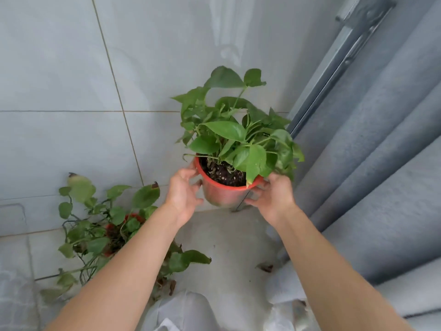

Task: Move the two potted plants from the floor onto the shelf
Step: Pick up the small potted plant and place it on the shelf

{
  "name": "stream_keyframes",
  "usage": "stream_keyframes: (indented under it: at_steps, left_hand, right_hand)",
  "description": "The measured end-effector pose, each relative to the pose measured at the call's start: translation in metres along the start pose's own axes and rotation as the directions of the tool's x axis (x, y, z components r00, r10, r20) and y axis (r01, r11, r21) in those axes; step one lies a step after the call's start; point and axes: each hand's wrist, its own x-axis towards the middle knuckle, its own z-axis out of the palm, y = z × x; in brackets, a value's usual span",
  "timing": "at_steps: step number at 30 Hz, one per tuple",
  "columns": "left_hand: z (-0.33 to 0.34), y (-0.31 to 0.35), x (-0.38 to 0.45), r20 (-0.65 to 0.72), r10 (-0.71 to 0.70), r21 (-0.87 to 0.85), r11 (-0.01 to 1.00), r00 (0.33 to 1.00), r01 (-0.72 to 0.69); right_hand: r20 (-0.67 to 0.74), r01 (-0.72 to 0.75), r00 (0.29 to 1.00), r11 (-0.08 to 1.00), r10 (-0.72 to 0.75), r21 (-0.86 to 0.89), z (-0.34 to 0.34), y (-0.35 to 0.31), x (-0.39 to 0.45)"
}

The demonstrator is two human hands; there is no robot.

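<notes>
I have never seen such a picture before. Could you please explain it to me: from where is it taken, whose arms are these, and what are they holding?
There is no machine here. A person wears one wide-angle camera on the head, looking forward and down, so the two bare arms are that person's own. The left hand and the right hand hold a red pot from both sides, fingers wrapped around its wall. It is lifted off the floor. In it grow green leaves from dark soil. A second potted plant, with long trailing stems, stands on the pale floor at the lower left, beside the tiled wall. A grey curtain hangs on the right. No shelf is visible in this view.
</notes>
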Motion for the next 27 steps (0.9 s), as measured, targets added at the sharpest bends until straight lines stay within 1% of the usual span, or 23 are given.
stream_keyframes:
  at_steps: [3,6,11,14,18,20,24,27]
  left_hand:
    - [0.009,0.022,-0.011,0.084,0.081,0.053,0.995,0.993,-0.086]
    - [0.014,0.034,-0.017,0.132,0.143,0.059,0.987,0.981,-0.151]
    - [0.012,0.036,-0.023,0.122,0.197,0.095,0.973,0.973,-0.209]
    - [0.001,0.031,-0.024,0.112,0.168,0.068,0.982,0.979,-0.177]
    - [-0.011,0.028,-0.028,0.201,0.152,-0.065,0.988,0.968,-0.142]
    - [-0.017,0.028,-0.027,0.212,0.145,-0.127,0.985,0.967,-0.120]
    - [-0.027,0.023,-0.022,0.152,0.060,-0.197,0.980,0.987,-0.029]
    - [-0.031,0.013,-0.024,0.115,-0.053,-0.168,0.983,0.992,0.072]
  right_hand:
    - [0.015,0.074,0.997,0.997,-0.074,-0.019,0.012,-0.026,-0.019]
    - [0.057,0.112,0.992,0.993,-0.110,-0.030,0.016,-0.036,-0.035]
    - [0.094,0.126,0.988,0.992,-0.124,-0.015,0.013,-0.023,-0.046]
    - [0.119,0.148,0.983,0.988,-0.142,-0.044,0.015,-0.023,-0.049]
    - [0.185,0.157,0.970,0.988,-0.155,0.004,0.019,-0.023,-0.051]
    - [0.228,0.158,0.961,0.987,-0.158,0.020,0.020,-0.022,-0.055]
    - [0.237,0.155,0.959,0.988,-0.157,0.028,0.021,-0.024,-0.059]
    - [0.243,0.136,0.961,0.991,-0.135,0.014,0.022,-0.022,-0.059]
